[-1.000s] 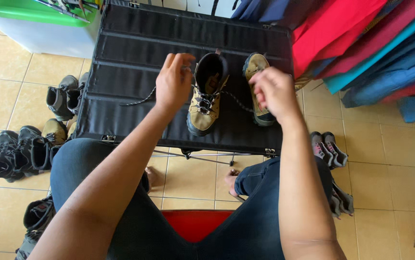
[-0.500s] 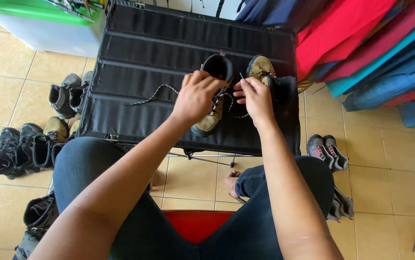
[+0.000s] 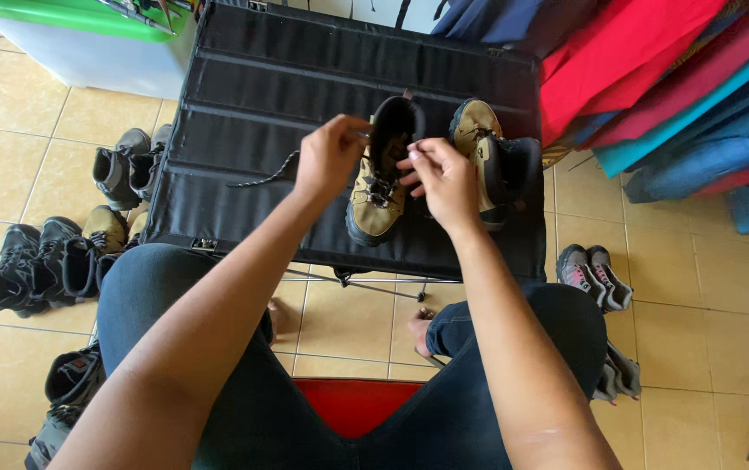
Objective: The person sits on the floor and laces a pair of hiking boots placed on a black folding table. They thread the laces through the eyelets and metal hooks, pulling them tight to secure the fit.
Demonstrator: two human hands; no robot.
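Both hands have drawn in over the tan-and-black suede hiking boot (image 3: 377,187) standing on the black folding fabric table (image 3: 253,87). A person's left hand (image 3: 329,159) pinches one dark lace end (image 3: 261,174), its tail trailing left; the right hand (image 3: 444,178) pinches the lace by the eyelets. Lower eyelets look threaded, the collar apparently still open. Its matching boot (image 3: 488,152) stands alongside, with more boots (image 3: 53,261) on the tiled floor (image 3: 705,305).
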